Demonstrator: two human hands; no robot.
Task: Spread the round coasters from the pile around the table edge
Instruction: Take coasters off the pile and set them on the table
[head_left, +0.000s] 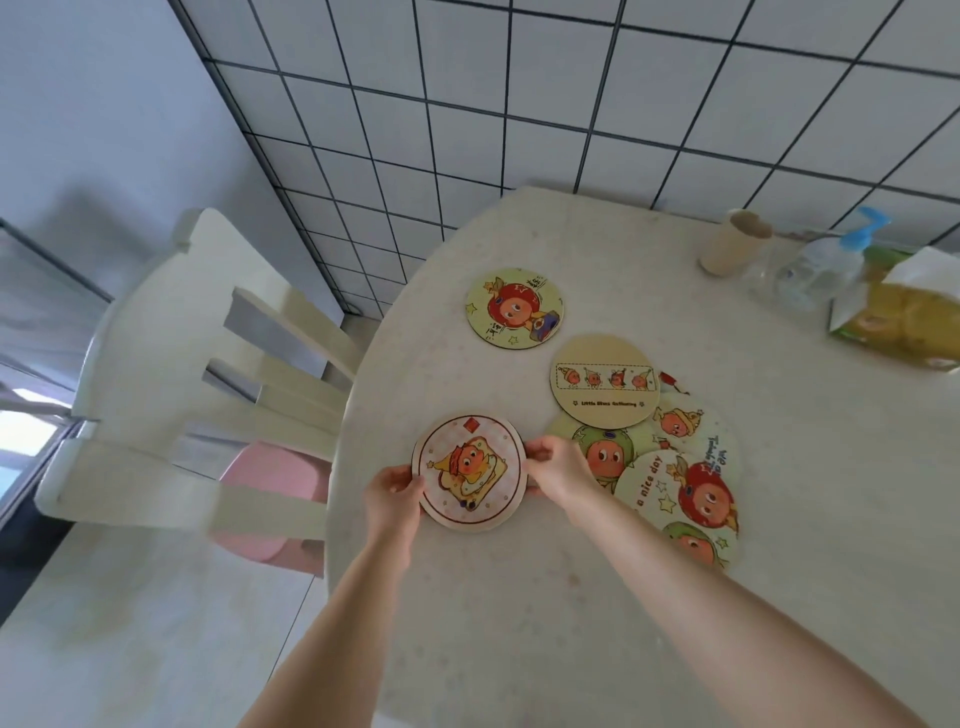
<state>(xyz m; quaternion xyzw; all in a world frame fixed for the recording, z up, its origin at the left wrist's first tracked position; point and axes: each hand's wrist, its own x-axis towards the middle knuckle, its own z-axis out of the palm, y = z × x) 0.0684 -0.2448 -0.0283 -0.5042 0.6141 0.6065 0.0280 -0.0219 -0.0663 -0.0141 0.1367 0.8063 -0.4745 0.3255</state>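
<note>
Fingers of both bare hands pinch one round pink-bordered coaster printed with a toast cartoon (469, 473) by its opposite rims: the left hand (390, 493) grips its near-left edge, the right hand (556, 467) its right edge, fingers narrowed on the thin card. This coaster sits close to the left rim of the pale speckled round table (519, 623); whether it rests flat or hangs slightly above the surface cannot be told. Just right of the right-hand fingers, partly hidden by that wrist, lies the loose pile of overlapping cartoon coasters (670, 467), topped at its far end by a beige round coaster with a row of small figures (602, 382). Beyond the fingers, apart from the pile, a yellow-green round coaster with a red-haired character (514, 306) lies alone near the table's left rim. Left of the left hand, off the table, stands a cream slatted wooden chair (171, 364) with a pink seat cushion (275, 499). Far right at the tiled wall are a cardboard tube (732, 249), a clear pump bottle with a blue top (821, 265) and a yellow-green packet (904, 317).
</note>
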